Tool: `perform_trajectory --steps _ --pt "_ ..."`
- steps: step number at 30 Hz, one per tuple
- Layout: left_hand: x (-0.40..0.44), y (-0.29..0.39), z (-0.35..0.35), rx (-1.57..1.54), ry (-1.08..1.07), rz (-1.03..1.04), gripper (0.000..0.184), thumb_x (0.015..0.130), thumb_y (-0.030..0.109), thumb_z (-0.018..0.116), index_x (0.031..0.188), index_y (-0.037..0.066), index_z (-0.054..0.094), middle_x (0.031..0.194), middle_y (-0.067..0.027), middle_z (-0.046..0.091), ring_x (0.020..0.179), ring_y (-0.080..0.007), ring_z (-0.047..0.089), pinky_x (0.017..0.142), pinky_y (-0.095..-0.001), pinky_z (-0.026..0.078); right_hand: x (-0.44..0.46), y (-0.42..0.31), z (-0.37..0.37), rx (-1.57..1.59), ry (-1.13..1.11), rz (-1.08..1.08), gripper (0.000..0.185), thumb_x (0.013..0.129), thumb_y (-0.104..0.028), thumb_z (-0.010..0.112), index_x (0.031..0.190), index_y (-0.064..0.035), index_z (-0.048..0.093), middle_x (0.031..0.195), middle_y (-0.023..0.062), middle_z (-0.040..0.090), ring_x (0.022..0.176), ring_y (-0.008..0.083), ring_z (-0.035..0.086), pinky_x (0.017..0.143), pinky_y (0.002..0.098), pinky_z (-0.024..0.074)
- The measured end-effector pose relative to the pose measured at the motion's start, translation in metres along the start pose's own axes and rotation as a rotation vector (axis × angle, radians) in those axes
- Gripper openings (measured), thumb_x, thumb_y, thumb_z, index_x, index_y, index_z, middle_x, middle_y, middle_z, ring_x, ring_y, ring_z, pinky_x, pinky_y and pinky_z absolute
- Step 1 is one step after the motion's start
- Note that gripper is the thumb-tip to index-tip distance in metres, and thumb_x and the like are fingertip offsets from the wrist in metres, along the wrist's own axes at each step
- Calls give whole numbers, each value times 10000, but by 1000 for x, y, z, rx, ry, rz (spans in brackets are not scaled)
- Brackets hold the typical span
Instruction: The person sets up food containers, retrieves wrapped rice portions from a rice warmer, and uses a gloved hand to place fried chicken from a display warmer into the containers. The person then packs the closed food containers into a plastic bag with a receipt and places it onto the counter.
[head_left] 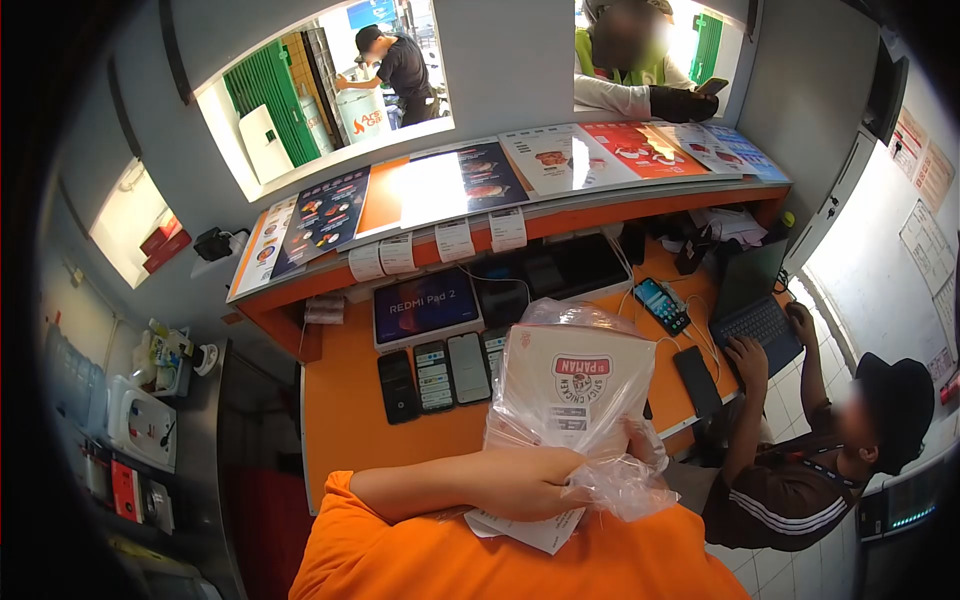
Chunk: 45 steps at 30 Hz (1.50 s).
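A white food box (585,375) printed "Si Paman Spicy Chicken" sits in a clear plastic bag (625,488) close to my body. My left hand (540,482) reaches across my front, its fingers closed at the gathered end of the bag. White paper slips (535,530) hang just below that hand. At the box's right side, my right hand (645,445) shows only partly through the plastic, against the bag. What its fingers do is mostly hidden.
Several phones (437,375) and a Redmi Pad 2 box (425,305) lie on the orange desk (345,440). Receipts (455,240) hang from the menu-covered shelf (330,225). To the right, a co-worker (800,480) types on a laptop (755,320). Someone with a phone leans at the window (650,90).
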<state>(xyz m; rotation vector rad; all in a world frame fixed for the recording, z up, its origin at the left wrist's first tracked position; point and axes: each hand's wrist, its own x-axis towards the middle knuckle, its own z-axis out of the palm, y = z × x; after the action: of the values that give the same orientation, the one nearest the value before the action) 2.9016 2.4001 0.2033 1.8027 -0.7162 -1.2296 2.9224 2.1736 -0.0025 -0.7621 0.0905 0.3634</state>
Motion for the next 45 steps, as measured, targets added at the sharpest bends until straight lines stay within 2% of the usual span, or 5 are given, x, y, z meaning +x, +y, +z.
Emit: perform_trajectory --steps 7,13,16,25,45 --pt "-2 3 2 -34 23 20 320 993 309 407 1129 74 578 967 -107 630 832 -192 594 755 -315 475 0 -5 6 -10 -5 -12 580 844 -423 509 1253 -15 458 1179 140 561 1005 188 588 835 308 500" --pt "0 0 2 -13 -15 28 321 994 302 403 1156 79 568 969 -118 632 856 -210 605 769 -327 476 0 -6 8 -18 -18 -14 576 838 -416 516 1247 -14 461 1172 142 563 996 186 591 828 305 504" --pt "-6 10 0 13 15 -7 325 980 322 412 1166 109 572 1022 -105 628 886 -189 609 769 -297 484 -2 -2 7 -16 -21 -14 574 836 -413 519 1243 -13 462 1168 143 564 992 185 593 824 303 506" --pt "-7 7 3 8 26 34 342 1003 327 396 1181 84 558 977 -125 634 854 -220 605 772 -330 478 -6 -5 16 -32 -45 -27 569 827 -404 528 1234 -10 467 1158 146 566 980 182 598 812 298 511" --pt "-9 12 2 11 19 -7 330 1002 311 395 1196 95 553 1002 -113 632 867 -199 605 789 -313 475 -12 2 25 -27 -89 -25 586 770 -384 589 1207 -10 477 1105 155 577 929 188 617 770 294 534"
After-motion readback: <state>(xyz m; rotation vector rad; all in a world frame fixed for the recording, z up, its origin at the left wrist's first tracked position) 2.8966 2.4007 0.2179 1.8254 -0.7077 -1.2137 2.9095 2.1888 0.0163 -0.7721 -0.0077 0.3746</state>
